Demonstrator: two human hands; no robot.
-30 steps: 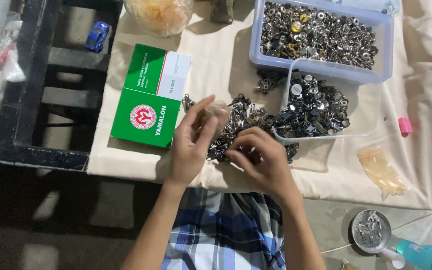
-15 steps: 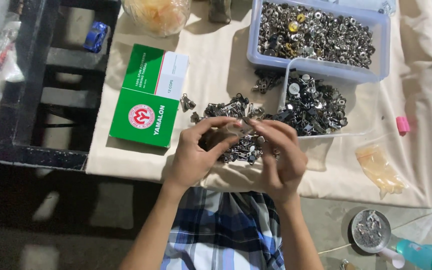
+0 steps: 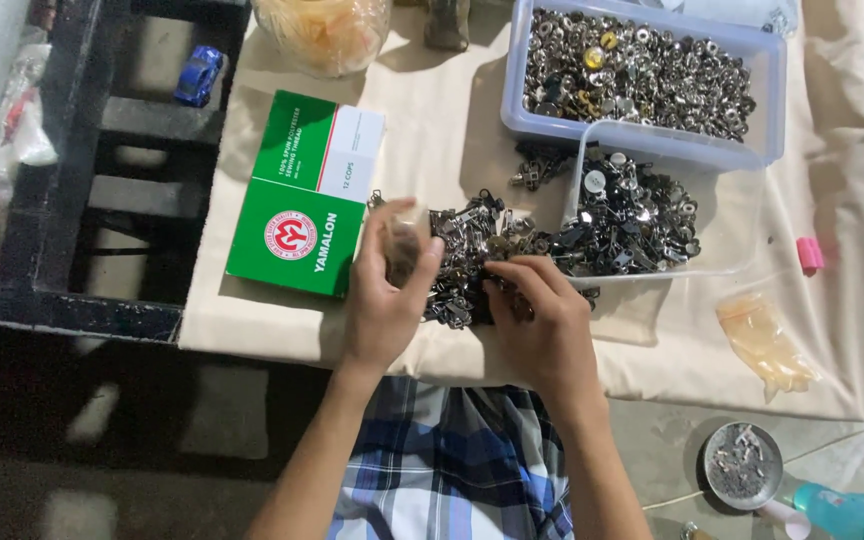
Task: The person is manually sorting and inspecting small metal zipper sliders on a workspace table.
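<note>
Metal zipper sliders (image 3: 472,250) lie heaped on the cream cloth (image 3: 452,130). Head view: left hand (image 3: 387,290) is up, fingers pinched on a small clear bag (image 3: 404,245); right hand (image 3: 537,315) digs into the heap, green box (image 3: 307,195) just left.

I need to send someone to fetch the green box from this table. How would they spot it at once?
Start at the cream cloth that covers the table. On its left edge, just left of the left hand and the pile of small metal parts, lies the flat cardboard box. It alone is bright green, with a white corner and a round red mark.
</note>
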